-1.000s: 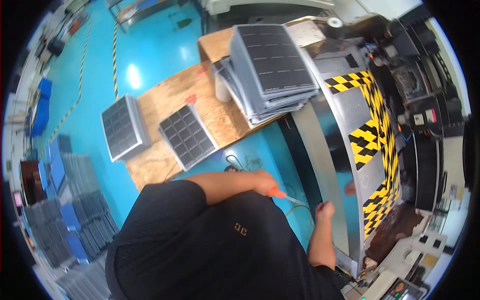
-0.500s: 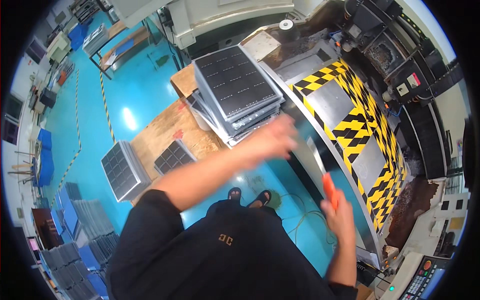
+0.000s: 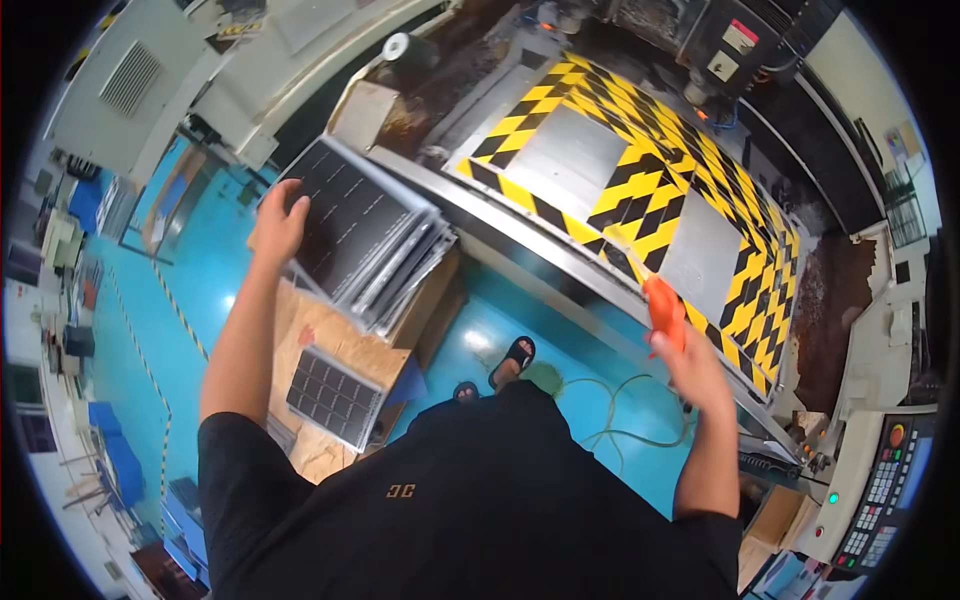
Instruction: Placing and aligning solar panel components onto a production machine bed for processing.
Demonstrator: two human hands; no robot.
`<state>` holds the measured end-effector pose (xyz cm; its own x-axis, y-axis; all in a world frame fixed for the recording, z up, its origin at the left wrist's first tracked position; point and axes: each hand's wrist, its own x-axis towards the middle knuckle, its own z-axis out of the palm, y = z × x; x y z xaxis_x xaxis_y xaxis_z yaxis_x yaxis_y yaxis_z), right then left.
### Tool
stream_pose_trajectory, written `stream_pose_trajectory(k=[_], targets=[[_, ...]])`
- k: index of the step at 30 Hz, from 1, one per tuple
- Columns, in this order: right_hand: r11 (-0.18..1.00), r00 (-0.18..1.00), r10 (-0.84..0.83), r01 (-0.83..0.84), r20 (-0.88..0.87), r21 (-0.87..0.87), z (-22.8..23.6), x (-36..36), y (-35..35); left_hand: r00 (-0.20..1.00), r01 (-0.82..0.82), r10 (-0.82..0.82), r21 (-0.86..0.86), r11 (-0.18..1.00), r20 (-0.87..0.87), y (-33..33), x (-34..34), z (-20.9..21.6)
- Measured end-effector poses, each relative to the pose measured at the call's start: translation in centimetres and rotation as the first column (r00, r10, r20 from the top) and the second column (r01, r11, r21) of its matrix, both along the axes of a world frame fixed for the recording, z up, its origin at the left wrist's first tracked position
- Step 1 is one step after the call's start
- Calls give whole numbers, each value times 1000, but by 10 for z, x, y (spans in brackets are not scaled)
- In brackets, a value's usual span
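My left hand [image 3: 277, 222] is at the left edge of a stack of dark flat plates [image 3: 345, 215] with rows of pale marks. Its thumb and fingers are apart over the top plate's corner; whether they press on it I cannot tell. In my right hand [image 3: 695, 372] is an orange air blow gun [image 3: 664, 305] with a thin nozzle, blurred. The nozzle points up and left over the front rim of a machine bed [image 3: 570, 155] covered in yellow-and-black checks with bare grey metal patches. My fingers are wrapped around the gun's body.
The stack stands on a wooden table [image 3: 310, 325], with a smaller stack of gridded plates [image 3: 335, 398] nearer me. A thin hose [image 3: 605, 425] loops over the blue floor [image 3: 490, 325]. To the right is a control panel [image 3: 880, 490]. A white cylinder [image 3: 397, 47] stands beyond the stack.
My left hand has moved from the stack's near right corner to its left edge. The view has turned toward the machine. The blow gun remains in my right hand.
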<state>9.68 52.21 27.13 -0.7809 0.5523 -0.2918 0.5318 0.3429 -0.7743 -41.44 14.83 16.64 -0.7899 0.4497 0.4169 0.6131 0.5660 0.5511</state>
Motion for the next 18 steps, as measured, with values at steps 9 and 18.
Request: stream_pose_trajectory(k=[9, 18], targets=[[874, 889, 163, -332, 429, 356, -48, -143, 77, 982, -191, 154, -611, 768, -113, 14, -12, -21], [845, 866, 295, -433, 403, 313, -61, -180, 74, 988, -158, 126, -587, 794, -94, 18, -15, -24]])
